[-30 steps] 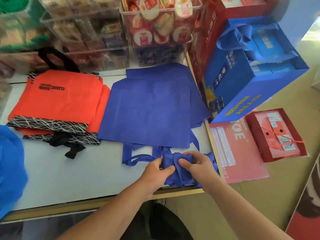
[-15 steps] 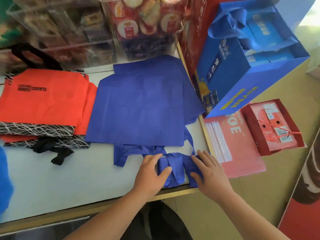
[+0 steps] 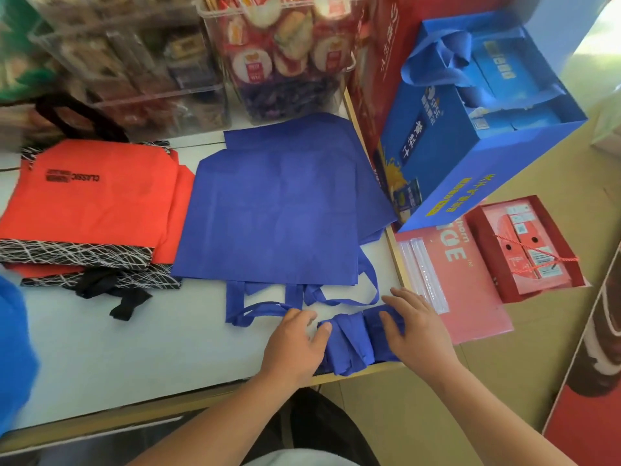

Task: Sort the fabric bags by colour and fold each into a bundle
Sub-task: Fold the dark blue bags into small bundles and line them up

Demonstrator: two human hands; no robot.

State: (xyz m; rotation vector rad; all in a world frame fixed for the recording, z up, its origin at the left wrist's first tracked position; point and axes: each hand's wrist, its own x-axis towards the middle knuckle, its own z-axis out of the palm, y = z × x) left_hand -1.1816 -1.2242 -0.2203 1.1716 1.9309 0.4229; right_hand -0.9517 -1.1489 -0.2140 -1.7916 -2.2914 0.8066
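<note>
Nearest, at 6 o'clock, a folded blue bundle [image 3: 349,344] lies on the white table [image 3: 134,348], right at its near edge. The left hand [image 3: 295,344] lies flat at the bundle's 9 o'clock, fingers relaxed on the tabletop, thumb touching the fabric. The right hand [image 3: 416,334] presses on the bundle's 3 o'clock end with straight, spread fingers. Just beyond, at the bundle's 12 o'clock, a stack of flat blue bags [image 3: 279,216] lies with its handles toward the hands. At its 9 o'clock sit orange bags [image 3: 97,203] with black patterned trim. Farther back stand clear bins [image 3: 279,62] of packaged snacks.
</note>
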